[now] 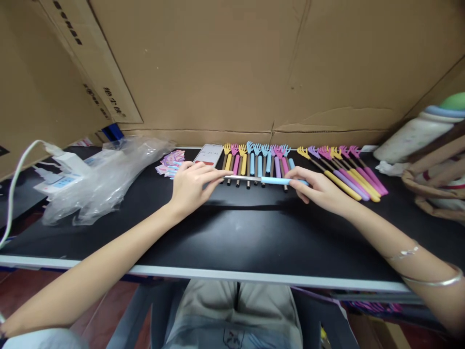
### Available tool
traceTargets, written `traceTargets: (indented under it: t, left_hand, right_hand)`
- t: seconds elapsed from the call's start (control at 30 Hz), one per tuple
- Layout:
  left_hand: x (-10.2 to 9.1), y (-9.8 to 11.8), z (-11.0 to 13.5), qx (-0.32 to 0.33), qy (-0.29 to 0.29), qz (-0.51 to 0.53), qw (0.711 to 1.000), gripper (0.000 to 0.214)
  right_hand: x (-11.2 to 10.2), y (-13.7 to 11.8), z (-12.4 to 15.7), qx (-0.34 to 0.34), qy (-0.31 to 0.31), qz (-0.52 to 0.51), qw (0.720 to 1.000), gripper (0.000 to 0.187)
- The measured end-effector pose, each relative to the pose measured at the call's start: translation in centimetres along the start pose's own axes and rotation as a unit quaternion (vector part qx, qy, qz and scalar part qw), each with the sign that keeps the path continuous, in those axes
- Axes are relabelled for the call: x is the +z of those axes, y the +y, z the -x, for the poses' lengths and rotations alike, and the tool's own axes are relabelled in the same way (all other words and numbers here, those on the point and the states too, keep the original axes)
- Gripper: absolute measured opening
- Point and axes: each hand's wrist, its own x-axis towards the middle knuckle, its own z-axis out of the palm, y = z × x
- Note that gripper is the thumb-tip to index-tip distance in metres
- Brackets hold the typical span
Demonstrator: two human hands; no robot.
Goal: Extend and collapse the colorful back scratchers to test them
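Note:
A light blue back scratcher point(275, 181) is held level above the black table, its metal rod drawn out between my hands. My left hand point(196, 184) is closed on the rod's left end; pale blue prongs show just beyond the fingers. At the other end, my right hand point(314, 186) pinches the blue handle. Behind them lies a row of short back scratchers point(259, 167) with yellow, pink, blue and purple claw heads. To the right of that row, longer back scratchers point(348, 177) in yellow, purple and pink lie side by side, near my right hand.
A phone point(209, 155) lies behind my left hand, beside small printed labels point(170, 162). Clear plastic bags point(109, 179) and a power strip with a white charger point(72, 165) occupy the left. A bottle point(417, 133) and brown bag point(432, 184) stand right. Cardboard walls point(232, 68) enclose the back.

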Motion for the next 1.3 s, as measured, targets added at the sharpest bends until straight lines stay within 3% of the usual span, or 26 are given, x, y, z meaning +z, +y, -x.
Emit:
traceTargets:
  t: [0.67,0.93,1.3]
  left_hand:
    - [0.2,0.3,0.0,-0.034,-0.017,0.049,0.998,0.021]
    - [0.1,0.2,-0.1,-0.036,-0.012,0.049,0.998,0.022]
    - [-0.1,-0.2,0.0,-0.018,-0.001,0.047,0.999,0.022]
  right_hand:
    - [-0.2,0.0,0.1,-0.017,0.018,0.048,0.999,0.03]
    - [0.0,-0.7,0.3,-0.052,0.027,0.083,0.995,0.021]
    - [-0.1,-0.6,0.6,-0.026,-0.017,0.041,0.999,0.022]
